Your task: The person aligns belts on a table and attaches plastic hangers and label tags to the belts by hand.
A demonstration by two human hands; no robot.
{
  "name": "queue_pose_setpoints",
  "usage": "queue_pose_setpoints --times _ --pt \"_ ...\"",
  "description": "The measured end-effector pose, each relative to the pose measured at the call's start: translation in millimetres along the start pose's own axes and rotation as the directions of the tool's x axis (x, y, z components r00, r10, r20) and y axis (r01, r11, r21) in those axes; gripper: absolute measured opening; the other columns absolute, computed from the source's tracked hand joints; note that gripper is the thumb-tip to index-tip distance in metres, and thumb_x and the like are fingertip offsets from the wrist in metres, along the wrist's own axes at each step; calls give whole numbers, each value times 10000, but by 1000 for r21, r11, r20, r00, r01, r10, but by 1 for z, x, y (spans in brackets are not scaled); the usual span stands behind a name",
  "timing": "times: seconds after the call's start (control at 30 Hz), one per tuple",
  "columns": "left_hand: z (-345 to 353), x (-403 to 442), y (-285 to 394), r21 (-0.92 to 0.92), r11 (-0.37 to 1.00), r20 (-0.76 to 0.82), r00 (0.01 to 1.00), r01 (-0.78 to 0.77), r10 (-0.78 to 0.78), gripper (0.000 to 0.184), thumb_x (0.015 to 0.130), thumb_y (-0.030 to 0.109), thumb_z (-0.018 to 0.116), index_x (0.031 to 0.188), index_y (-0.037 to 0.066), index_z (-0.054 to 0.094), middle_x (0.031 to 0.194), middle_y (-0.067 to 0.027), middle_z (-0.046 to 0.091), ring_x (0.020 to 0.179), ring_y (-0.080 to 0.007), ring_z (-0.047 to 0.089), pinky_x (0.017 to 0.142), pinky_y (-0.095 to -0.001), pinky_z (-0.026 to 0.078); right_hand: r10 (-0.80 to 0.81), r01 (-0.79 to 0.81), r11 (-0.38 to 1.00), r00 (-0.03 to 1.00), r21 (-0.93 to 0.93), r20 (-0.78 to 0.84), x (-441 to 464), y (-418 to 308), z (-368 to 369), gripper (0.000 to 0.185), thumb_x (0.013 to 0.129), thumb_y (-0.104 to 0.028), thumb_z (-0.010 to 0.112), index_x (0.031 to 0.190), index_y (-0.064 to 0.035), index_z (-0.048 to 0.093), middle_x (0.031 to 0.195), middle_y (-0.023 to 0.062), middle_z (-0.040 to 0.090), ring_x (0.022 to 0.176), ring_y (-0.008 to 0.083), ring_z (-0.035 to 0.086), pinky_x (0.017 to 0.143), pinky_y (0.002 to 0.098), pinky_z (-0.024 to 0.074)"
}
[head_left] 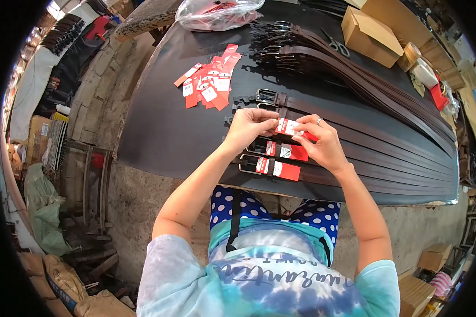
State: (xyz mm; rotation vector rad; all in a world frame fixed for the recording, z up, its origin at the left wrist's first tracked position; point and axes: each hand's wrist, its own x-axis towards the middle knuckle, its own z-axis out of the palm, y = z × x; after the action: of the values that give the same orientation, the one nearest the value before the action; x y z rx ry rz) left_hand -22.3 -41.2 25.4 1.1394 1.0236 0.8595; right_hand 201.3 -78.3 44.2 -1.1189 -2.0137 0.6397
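Between my two hands is a red and white hang tag (pixel 287 127), above a row of dark brown belts laid side by side. My left hand (pixel 247 128) is closed in a pinch at the tag's left end. My right hand (pixel 325 143), with a ring on one finger, grips its right end. Nearer my body, one belt buckle (pixel 248 164) lies beside a red tag (pixel 286 170) tucked under the belt's loop. Another tagged belt (pixel 290 152) rests just beyond it. Farther away, a belt buckle (pixel 266 96) shows no tag.
Loose red tags (pixel 211 79) lie piled on the black tabletop (pixel 158 127) to the left. A clear plastic bag (pixel 217 15) sits at the far edge. More belts (pixel 322 53) are bundled at the back, near scissors (pixel 337 46) and a cardboard box (pixel 373 36).
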Motion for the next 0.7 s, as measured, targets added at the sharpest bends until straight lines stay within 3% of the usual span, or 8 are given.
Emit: queue_pose_setpoints --times 0.03,0.1,0.23,0.3,0.5,0.7 --pt "-1 -1 1 0 1000 1 1000 0 0 264 891 98 691 1097 -67 673 961 -123 714 800 -130 695 746 -249 583 0 0 1000 1000 0 -1 -1 2 -1 180 778 -41 741 943 -12 675 1045 127 639 945 300 635 791 364 525" --pt "-3 -3 6 349 936 -56 996 -39 62 208 885 99 688 1021 -58 703 962 -122 720 787 -115 695 711 -234 574 13 -13 1000 1000 7 -2 -3 9 -3 162 772 -21 736 929 1 700 1031 141 663 941 293 654 776 357 541" --pt "-1 -10 12 414 908 -62 994 -60 94 168 853 100 703 944 -41 721 940 -97 717 771 -96 682 685 -230 554 63 -63 998 998 5 14 -8 19 -4 135 767 2 726 901 6 712 1004 149 677 933 286 654 777 351 542" --pt "-4 -9 7 606 765 -48 950 -217 307 156 813 89 719 912 -32 716 902 -77 695 745 -100 666 669 -239 532 22 -23 1000 999 -20 -23 -10 23 -4 138 755 22 723 892 3 719 991 147 687 922 281 654 774 343 546" --pt "-15 -8 -4 549 782 -19 930 -296 366 130 781 53 714 880 -30 699 856 -71 673 757 -125 653 684 -265 521 16 -16 1000 998 2 -55 -10 23 6 156 734 35 735 886 4 718 986 124 694 922 268 649 774 339 551" --pt "-20 -12 2 562 784 -26 941 -265 338 120 777 43 711 868 -32 692 807 -71 680 740 -122 644 680 -270 520 -2 1 1000 999 -23 -41 -5 21 13 153 729 40 739 876 -1 721 980 116 695 918 262 648 759 334 557"
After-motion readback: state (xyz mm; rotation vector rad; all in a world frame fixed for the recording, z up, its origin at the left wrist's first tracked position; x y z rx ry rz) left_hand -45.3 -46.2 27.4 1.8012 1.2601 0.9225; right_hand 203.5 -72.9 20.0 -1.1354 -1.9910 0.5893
